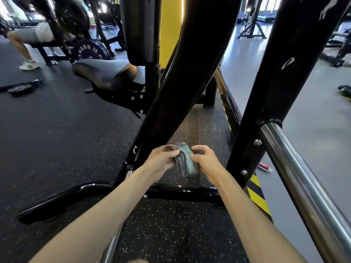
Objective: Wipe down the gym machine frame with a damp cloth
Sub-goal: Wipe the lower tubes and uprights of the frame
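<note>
White lettering reading "ITNESS" is seen on a purple weight plate at the upper left, with the first letter hidden. A red label is carried by a small tube on the grey floor, but it cannot be read. Both forearms are stretched forward and low. A folded teal cloth is gripped by the curled fingers of the left hand and the right hand. It is held between 2 slanted posts of the black machine frame, touching neither.
</note>
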A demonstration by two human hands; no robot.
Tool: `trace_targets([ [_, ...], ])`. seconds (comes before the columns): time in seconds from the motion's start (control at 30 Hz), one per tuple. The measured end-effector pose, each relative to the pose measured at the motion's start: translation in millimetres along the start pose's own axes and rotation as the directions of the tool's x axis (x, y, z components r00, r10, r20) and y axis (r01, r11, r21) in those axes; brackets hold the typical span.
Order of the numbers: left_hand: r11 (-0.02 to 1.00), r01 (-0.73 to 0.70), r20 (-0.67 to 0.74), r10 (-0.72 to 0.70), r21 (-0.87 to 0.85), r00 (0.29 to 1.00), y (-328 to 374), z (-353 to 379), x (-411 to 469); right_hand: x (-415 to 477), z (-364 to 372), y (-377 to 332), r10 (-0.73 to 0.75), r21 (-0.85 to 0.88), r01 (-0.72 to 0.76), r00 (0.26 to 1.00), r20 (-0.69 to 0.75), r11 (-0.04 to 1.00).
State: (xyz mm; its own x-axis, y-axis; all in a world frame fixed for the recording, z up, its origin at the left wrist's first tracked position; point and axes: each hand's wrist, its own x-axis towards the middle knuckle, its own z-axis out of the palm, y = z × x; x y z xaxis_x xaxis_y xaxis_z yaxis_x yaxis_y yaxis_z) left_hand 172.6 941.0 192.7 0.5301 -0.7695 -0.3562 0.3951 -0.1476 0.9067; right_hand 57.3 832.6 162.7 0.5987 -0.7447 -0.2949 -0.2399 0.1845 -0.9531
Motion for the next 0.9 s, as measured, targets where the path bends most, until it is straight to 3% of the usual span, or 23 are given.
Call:
trace_targets([
  [0.13,0.999,-0.004,-0.011,0.005,0.046,1.000,-7,0,2,-4,4,4,0.045,0.099,-0.055,0.994,0.100,0.994],
  [0.3,0.987,-0.032,0.058,0.023,0.159,0.998,-9,-1,-1,-8,7,12,0.019,0.041,-0.027,0.985,0.171,0.999],
  [0.37,0.978,-0.070,0.170,0.036,0.199,0.985,-10,-4,-2,-12,8,15,0.020,0.204,-0.071,0.971,0.239,0.976],
  [0.43,0.970,-0.109,0.241,0.055,0.218,0.969,-12,-6,-3,-16,8,18,0.053,0.420,-0.195,0.944,0.326,0.886],
  [0.53,0.869,-0.245,0.192,0.177,0.429,0.965,-16,-5,-4,-19,6,20,0.103,0.571,-0.310,0.926,0.364,0.760],
  [0.7,0.652,-0.307,0.214,0.221,0.693,0.952,-31,-6,-3,-15,10,25,0.165,0.600,-0.351,0.925,0.343,0.719],
  [0.9,0.650,-0.280,0.135,0.266,0.707,0.955,-50,0,-2,-19,16,28,0.130,0.565,-0.364,0.902,0.412,0.740],
])
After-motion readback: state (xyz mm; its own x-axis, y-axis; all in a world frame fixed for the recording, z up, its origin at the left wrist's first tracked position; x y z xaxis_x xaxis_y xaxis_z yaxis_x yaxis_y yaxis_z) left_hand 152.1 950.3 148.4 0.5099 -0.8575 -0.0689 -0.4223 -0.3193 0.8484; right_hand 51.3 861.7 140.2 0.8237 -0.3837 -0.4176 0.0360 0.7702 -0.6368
